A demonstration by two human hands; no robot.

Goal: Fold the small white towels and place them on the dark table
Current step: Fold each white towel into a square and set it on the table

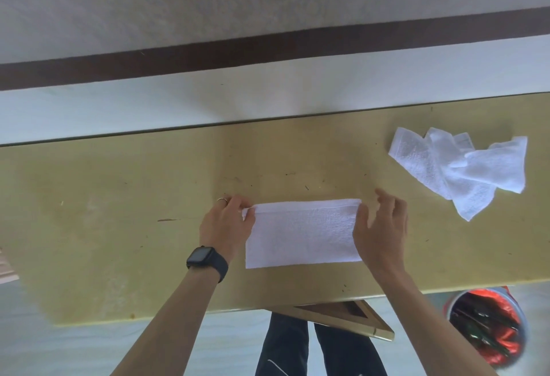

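- The folded towel [303,232] lies flat between the two hands as a white oblong, its long edges running from one hand's fingers to the other's.
- The left hand [226,227] pinches the towel's far corner on its own side. Its fingers [238,206] are curled in over the thumb, and a small tuft of cloth sticks out of the pinch.
- The right hand [382,227] is at the opposite short edge with its fingers straight, spread and lifted off the cloth, gripping nothing. Its thumb lies against that edge of the towel; I cannot tell how firmly it presses.
- The table [119,197] under the fingers is a scuffed, yellowish surface with small dark specks just beyond the fingertips.
- A heap of towels [458,167], white, crumpled and overlapping, lies past the right hand's fingertips, out to their outer side and well apart from them.
- A ring [221,200] sits on a finger of the left hand, and a dark watch [205,258] is strapped to the wrist behind those fingers.
- Behind the right wrist, beyond the table's near edge, stands a round bin [488,325] with a red lining.
- A wooden brace [342,313], triangular, juts from under the near edge between the forearms, above the person's dark trouser legs [285,346].
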